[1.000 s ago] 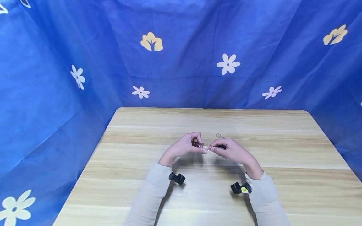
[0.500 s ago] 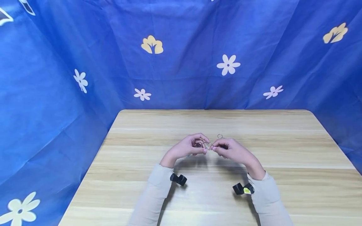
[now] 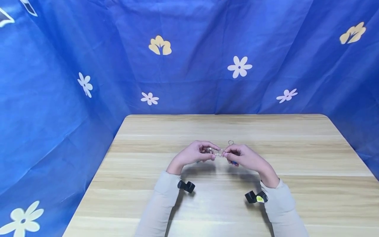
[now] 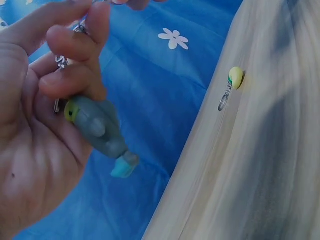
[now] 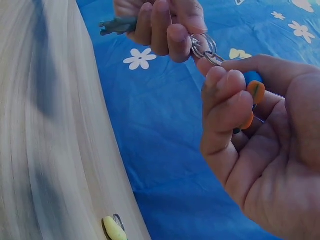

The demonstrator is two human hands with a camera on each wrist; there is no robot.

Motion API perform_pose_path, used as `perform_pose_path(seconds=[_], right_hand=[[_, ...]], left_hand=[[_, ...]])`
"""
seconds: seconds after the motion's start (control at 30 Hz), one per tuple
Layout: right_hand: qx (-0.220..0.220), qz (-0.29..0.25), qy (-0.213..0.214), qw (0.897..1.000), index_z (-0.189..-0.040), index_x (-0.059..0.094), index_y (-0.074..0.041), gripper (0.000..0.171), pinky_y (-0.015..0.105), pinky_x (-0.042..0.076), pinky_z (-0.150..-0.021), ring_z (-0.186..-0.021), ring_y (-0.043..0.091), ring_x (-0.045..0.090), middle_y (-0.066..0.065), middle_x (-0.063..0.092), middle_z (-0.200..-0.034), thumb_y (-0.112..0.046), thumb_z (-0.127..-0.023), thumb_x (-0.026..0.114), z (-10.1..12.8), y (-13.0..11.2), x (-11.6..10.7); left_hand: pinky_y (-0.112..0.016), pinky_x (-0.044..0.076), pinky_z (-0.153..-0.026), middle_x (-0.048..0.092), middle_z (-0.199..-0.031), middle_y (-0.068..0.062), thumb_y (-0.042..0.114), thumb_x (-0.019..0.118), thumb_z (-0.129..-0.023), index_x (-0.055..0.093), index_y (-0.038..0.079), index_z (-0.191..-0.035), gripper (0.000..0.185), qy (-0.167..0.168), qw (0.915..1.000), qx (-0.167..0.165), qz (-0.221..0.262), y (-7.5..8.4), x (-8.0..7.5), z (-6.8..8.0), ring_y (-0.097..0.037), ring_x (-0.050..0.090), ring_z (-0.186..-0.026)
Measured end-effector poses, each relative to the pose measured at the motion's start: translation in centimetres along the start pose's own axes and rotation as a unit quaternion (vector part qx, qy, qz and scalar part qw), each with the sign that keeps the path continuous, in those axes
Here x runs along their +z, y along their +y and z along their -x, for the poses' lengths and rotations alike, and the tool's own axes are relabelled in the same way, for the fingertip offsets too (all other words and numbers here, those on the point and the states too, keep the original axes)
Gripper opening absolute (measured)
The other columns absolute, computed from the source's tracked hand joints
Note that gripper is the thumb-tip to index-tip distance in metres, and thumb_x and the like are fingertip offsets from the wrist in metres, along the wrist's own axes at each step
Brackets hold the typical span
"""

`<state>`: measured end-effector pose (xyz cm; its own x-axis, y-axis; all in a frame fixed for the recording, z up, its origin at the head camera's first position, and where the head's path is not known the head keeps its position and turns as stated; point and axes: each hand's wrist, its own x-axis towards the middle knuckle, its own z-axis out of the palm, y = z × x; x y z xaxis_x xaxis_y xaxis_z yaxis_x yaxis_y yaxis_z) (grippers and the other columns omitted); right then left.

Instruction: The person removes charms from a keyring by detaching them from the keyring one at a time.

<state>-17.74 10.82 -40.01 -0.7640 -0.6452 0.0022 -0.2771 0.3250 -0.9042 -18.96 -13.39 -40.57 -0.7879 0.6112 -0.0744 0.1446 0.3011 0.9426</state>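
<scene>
Both hands meet above the middle of the wooden table [image 3: 296,148]. My left hand [image 3: 211,154] grips a grey charm [image 4: 97,125] with a yellow spot and a pale blue tail, its chain pinched between thumb and fingers [image 4: 75,55]. My right hand [image 3: 227,155] curls round an orange charm [image 5: 255,92] in its palm and pinches the metal key rings [image 5: 202,47] that link the two hands. In the right wrist view the left hand [image 5: 165,30] holds the rings from the other side. The rings [image 3: 219,152] are tiny in the head view.
A yellow charm with a key ring [image 4: 234,79] lies on the table just beyond my hands; only its ring [image 3: 231,142] shows in the head view. Black wrist cameras [image 3: 186,186] [image 3: 254,197] sit on both sleeves. Blue flowered cloth [image 3: 189,65] walls the table in.
The hands stay together at the same spot. The fingers have shifted slightly on the rings, and the right hand has lifted a little.
</scene>
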Motion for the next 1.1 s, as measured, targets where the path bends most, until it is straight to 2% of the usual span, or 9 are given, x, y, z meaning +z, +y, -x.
perform_pose_path(seconds=[0.2, 0.3, 0.47, 0.7, 0.9, 1.1], right_hand=[[-0.008, -0.001, 0.015, 1.0, -0.104, 0.066, 0.001, 0.02, 0.022, 0.043, -0.052, -0.056, 0.006, 0.047, 0.0, 0.051, -0.068, -0.011, -0.098, 0.052, -0.06, -0.08, -0.19], [-0.017, -0.003, 0.016, 1.0, -0.103, 0.066, 0.001, 0.019, 0.021, 0.042, -0.052, -0.057, 0.006, 0.047, -0.001, 0.051, -0.068, -0.011, -0.098, 0.052, -0.11, -0.12, -0.21], [-0.021, 0.001, 0.019, 1.0, -0.102, 0.067, 0.0, 0.018, 0.022, 0.043, -0.052, -0.058, 0.006, 0.049, -0.001, 0.053, -0.07, -0.009, -0.097, 0.053, -0.1, -0.38, -0.13], [-0.018, 0.007, 0.016, 1.0, -0.103, 0.068, -0.001, 0.018, 0.022, 0.045, -0.053, -0.058, 0.006, 0.049, 0.001, 0.054, -0.071, -0.01, -0.096, 0.054, -0.1, -0.56, 0.07], [-0.02, 0.007, 0.015, 1.0, -0.101, 0.068, -0.004, 0.015, 0.022, 0.044, -0.052, -0.058, 0.006, 0.049, 0.001, 0.054, -0.071, -0.011, -0.096, 0.055, -0.06, -0.45, 0.24], [-0.025, 0.01, 0.014, 1.0, -0.1, 0.068, -0.006, 0.014, 0.023, 0.044, -0.052, -0.058, 0.006, 0.049, 0.001, 0.054, -0.071, -0.01, -0.096, 0.055, -0.14, -0.4, 0.22]], left_hand=[[-0.029, 0.045, -0.059, 0.069, -0.081, -0.001, 0.012, 0.068, -0.088, 0.067, 0.003, -0.114, 0.028, 0.019, 0.9996, 0.019, 0.014, 0.28, 0.17, -0.28, -0.014, 0.053, -0.065], [-0.027, 0.046, -0.06, 0.068, -0.08, 0.001, 0.009, 0.069, -0.087, 0.067, -0.001, -0.109, 0.024, 0.026, 0.999, 0.032, 0.017, 0.52, 0.23, -0.27, -0.014, 0.056, -0.067], [-0.023, 0.044, -0.059, 0.066, -0.078, 0.008, 0.005, 0.069, -0.086, 0.066, -0.005, -0.102, 0.019, 0.032, 0.9983, 0.044, 0.023, 0.6, 0.29, -0.32, -0.008, 0.058, -0.068], [-0.037, 0.054, -0.072, 0.065, -0.076, 0.008, 0.003, 0.069, -0.085, 0.062, -0.006, -0.094, 0.015, 0.035, 0.9976, 0.038, 0.046, 0.49, 0.35, -0.27, -0.008, 0.061, -0.07], [-0.024, 0.049, -0.065, 0.063, -0.071, 0.007, 0.008, 0.073, -0.082, 0.06, 0.0, -0.085, 0.016, 0.049, 0.9977, 0.032, 0.034, 0.28, 0.41, -0.28, -0.009, 0.059, -0.067], [-0.022, 0.047, -0.064, 0.064, -0.071, 0.005, 0.01, 0.074, -0.081, 0.06, 0.003, -0.087, 0.017, 0.054, 0.9978, 0.021, 0.033, 0.15, 0.38, -0.43, -0.009, 0.059, -0.066]])
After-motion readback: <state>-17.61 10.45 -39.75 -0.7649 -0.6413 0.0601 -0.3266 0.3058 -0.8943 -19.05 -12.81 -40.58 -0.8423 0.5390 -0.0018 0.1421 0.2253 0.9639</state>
